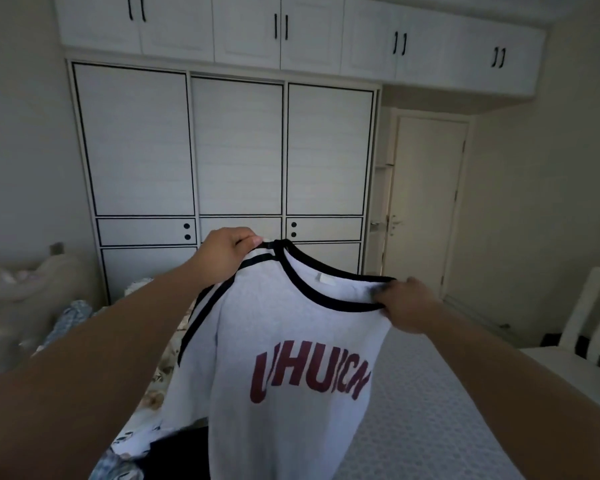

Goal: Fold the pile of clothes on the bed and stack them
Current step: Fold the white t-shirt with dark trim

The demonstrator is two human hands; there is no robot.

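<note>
Left hand (224,252) pinches white t-shirt (291,341) at shoulder seam, fingers curled over black trim. Right hand (407,304) grips opposite side of collar, fingers curled into fabric. Shirt hangs below both sets of fingers, maroon lettering facing camera, above bed (430,427). Clothes pile (142,441) lies below left fingers. Wardrobe (236,150) beyond fingertips.

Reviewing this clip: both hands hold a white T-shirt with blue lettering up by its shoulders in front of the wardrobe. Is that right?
Not quite: the lettering is dark red, not blue. The head view shows the left hand and right hand gripping the white T-shirt by its shoulders, held up in front of the wardrobe. The collar trim is black.
</note>
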